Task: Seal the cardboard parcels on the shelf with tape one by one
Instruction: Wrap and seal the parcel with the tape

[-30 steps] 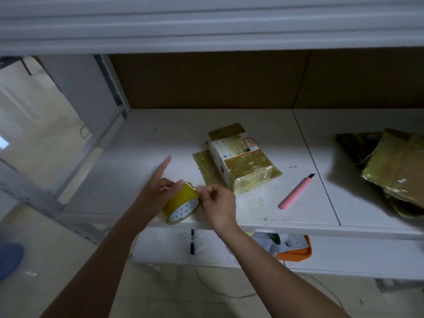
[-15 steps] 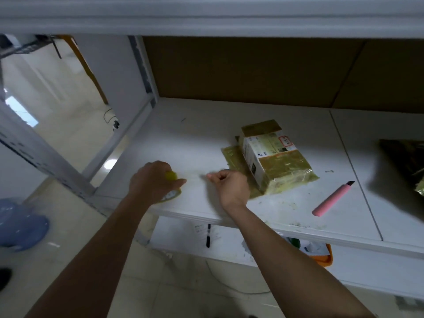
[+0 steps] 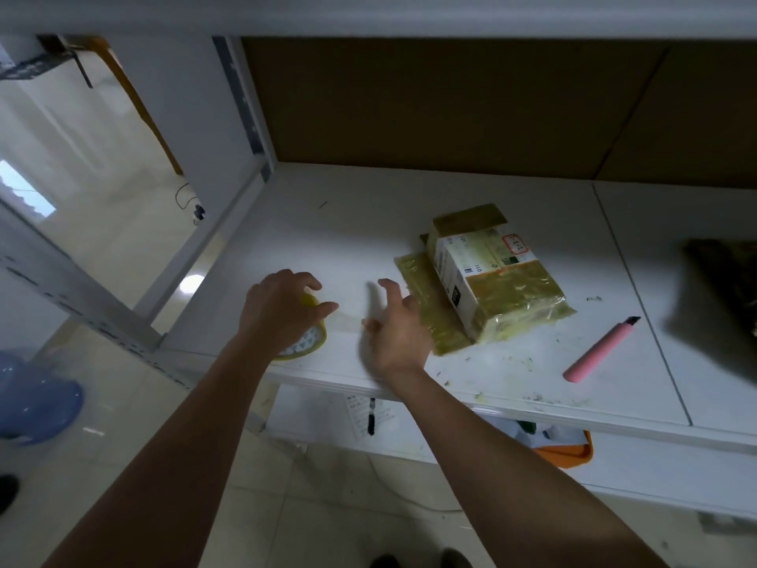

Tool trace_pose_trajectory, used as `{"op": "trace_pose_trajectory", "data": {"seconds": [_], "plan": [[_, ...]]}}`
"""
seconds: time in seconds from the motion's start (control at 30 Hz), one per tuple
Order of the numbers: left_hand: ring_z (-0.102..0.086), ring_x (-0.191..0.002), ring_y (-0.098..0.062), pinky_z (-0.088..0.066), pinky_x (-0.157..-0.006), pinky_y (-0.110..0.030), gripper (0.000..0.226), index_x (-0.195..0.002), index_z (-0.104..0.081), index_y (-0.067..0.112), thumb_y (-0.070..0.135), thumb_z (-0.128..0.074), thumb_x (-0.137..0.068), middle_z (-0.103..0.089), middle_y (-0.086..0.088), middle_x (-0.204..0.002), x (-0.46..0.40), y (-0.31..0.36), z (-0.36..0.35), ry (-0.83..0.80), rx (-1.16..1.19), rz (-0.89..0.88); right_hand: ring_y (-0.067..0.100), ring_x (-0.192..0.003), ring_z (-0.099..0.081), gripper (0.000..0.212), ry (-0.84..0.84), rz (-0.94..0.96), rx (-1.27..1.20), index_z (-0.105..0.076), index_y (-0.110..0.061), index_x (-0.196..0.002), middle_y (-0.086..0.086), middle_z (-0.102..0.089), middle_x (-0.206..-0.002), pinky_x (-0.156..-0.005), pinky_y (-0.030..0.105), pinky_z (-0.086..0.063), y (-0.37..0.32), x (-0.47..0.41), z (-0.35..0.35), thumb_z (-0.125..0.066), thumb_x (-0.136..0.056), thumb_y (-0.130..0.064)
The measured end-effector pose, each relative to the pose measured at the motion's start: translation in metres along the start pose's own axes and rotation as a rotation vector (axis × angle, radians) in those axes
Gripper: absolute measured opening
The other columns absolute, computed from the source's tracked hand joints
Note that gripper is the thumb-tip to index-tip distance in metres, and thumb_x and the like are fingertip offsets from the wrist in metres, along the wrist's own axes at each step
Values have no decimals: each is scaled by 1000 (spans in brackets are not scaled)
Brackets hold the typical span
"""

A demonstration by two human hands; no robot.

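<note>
Since half a second ago the right hand (image 3: 395,325) has uncurled and spread, a strip of tape now stretching between both hands. The left hand (image 3: 282,307) grasps the tape roll (image 3: 305,346) at the shelf (image 3: 512,375) edge. The right hand's fingers are splayed; whether they pinch the strip I cannot tell. Keeping the strip taut should help. The parcel (image 3: 491,276) lies just right of the right hand.

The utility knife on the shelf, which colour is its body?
Pink, with a dark tip. The utility knife shows clearly in the head view, the only one.
</note>
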State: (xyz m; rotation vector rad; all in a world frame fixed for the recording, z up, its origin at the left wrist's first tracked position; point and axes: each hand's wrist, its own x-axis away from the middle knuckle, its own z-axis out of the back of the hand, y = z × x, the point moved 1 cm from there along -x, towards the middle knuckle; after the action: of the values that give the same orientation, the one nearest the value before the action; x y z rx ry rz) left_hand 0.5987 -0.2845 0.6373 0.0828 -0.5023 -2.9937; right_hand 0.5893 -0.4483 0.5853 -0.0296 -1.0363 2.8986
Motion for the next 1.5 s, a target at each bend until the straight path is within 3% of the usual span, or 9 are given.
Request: {"op": "trace_pose_trajectory", "data": {"seconds": [0.2, 0.33, 0.47, 0.57, 0.7, 0.97, 1.17, 1.37, 1.5], "plan": [[-45, -114, -38, -28, -95, -49, 76, -125, -63, 11, 70, -45, -80, -53, -19, -121, 7, 23, 6, 148, -333, -203, 14, -86, -61, 31, 311, 335, -171, -59, -20, -120, 0, -64, -104, -64, 26, -48, 5, 28, 71, -56, -90, -13], [-59, -97, -23, -45, -80, -30, 30, -108, -69, 13, 38, -61, -94, -64, -7, -104, 19, 79, -19, 54, 332, -187, 23, -103, -47, 26, 598, 236, -5, -66, -14, -111, 8, -60, -109, -77, 27, -36, 60, 10, 133, -59, -87, -10], [-66, -95, -25, -53, -86, -30, 39, -107, -64, 7, 42, -49, -100, -68, -12, -106, 36, 123, -56, -430, 963, 158, 26, -113, -55, 33, 237, 21, -221, -60, -16, -131, 10, -61, -121, -96, 28, -39, 118, -11, 154, -53, -99, -20], [-66, -99, -29, -55, -87, -31, 31, -99, -63, 5, 33, -49, -102, -67, -17, -103, 44, 135, -66, -483, 1249, 267, 12, -96, -65, 30, 180, 26, -426, -64, -17, -127, -3, -68, -111, -87, 23, -52, 136, 0, 147, -54, -99, -20], [-69, -89, -26, -59, -80, -29, 23, -90, -60, 3, 19, -49, -103, -66, -16, -95, 47, 135, -77, -415, 1238, 250, -7, -89, -63, 30, 214, 24, -492, -64, -22, -127, -16, -67, -104, -76, 4, -45, 145, 14, 134, -55, -99, -23], [-62, -83, -27, -54, -70, -40, 26, -93, -49, 12, 27, -33, -106, -61, -11, -90, 47, 147, -106, -212, 759, 84, -7, -95, -60, 38, 198, 91, -524, -60, -17, -132, -12, -67, -104, -85, 8, -44, 153, 17, 132, -60, -96, -26], [-50, -89, -20, -38, -62, -18, 7, -109, -38, 9, 15, -38, -104, -45, -5, -102, 51, 157, -119, -116, 669, 53, -3, -95, -60, 40, 172, 103, -552, -59, -18, -133, 0, -66, -106, -84, 12, -47, 157, 14, 132, -60, -94, -28], [-58, -104, -28, -54, -85, -38, 41, -126, -38, 12, -11, -44, -93, -52, -14, -119, 50, 153, -109, -182, 809, 17, 4, -98, -61, 41, 138, 100, -569, -58, -18, -135, 4, -67, -107, -87, 13, -46, 158, 12, 136, -61, -95, -28], [-53, -113, -10, -54, -84, -17, 69, -119, -52, 50, -6, -56, -81, -35, 5, -129, 63, 141, -94, -90, 956, -87, 6, -96, -63, 47, 70, 90, -552, -56, -22, -136, -1, -69, -102, -91, 26, -51, 158, 11, 143, -60, -93, -40]]}}
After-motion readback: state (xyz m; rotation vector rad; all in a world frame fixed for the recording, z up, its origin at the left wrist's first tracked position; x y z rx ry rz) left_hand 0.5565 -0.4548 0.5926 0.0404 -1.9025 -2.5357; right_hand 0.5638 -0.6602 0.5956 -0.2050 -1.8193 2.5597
